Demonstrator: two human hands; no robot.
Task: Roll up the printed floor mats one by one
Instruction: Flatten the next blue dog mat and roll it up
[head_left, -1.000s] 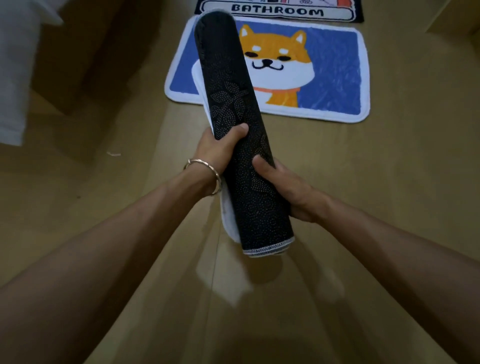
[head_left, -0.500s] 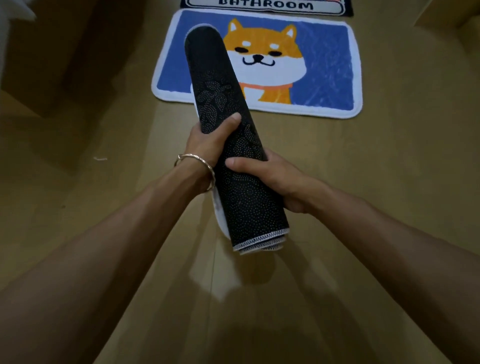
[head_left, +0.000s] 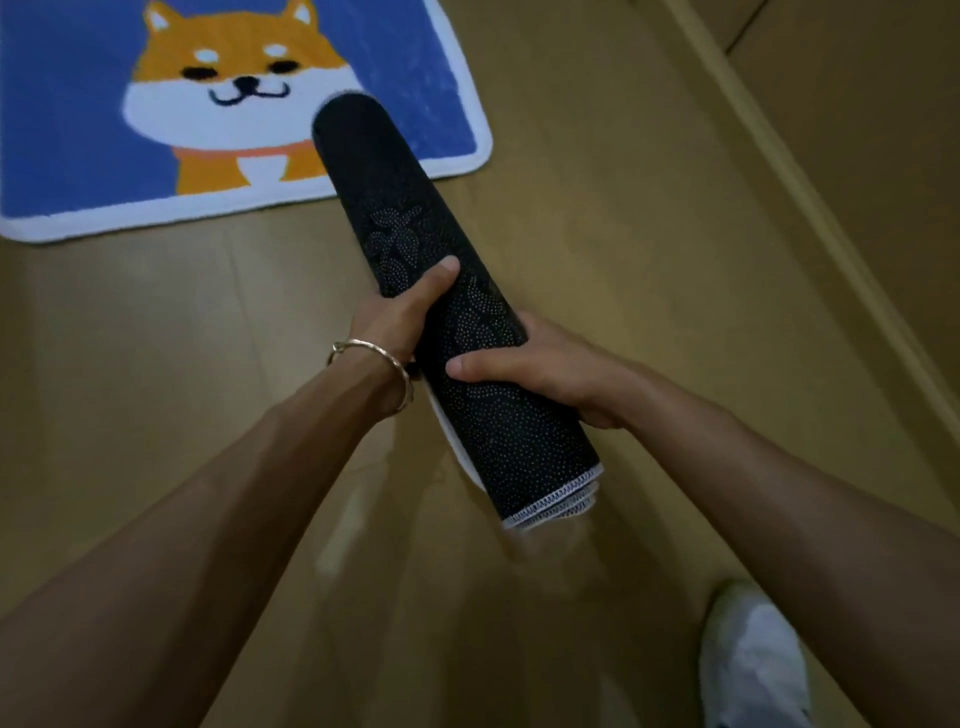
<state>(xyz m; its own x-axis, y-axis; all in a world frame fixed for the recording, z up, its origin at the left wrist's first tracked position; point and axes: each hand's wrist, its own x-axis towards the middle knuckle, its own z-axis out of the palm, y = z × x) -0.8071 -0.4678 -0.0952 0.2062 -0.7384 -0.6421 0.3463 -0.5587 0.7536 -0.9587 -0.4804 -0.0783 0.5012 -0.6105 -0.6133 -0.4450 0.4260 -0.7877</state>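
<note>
A rolled mat (head_left: 415, 208) with a black dotted backing and white stitched edge is held in the air above the floor, slanting from upper left to lower right. My left hand (head_left: 400, 317) grips its middle from the left, thumb on top. My right hand (head_left: 550, 364) grips it just below from the right, thumb across the roll. A blue mat printed with an orange dog (head_left: 104, 130) lies flat on the floor at the upper left, its right end partly behind the roll.
Wooden floor (head_left: 597, 234) lies all around. A pale raised strip (head_left: 810, 208) runs diagonally at the right. A white shoe (head_left: 753, 660) shows at the bottom right.
The view has swung right: the dog mat now sits at the upper left and the BATHROOM mat is out of frame. Both hands keep gripping the rolled mat.
</note>
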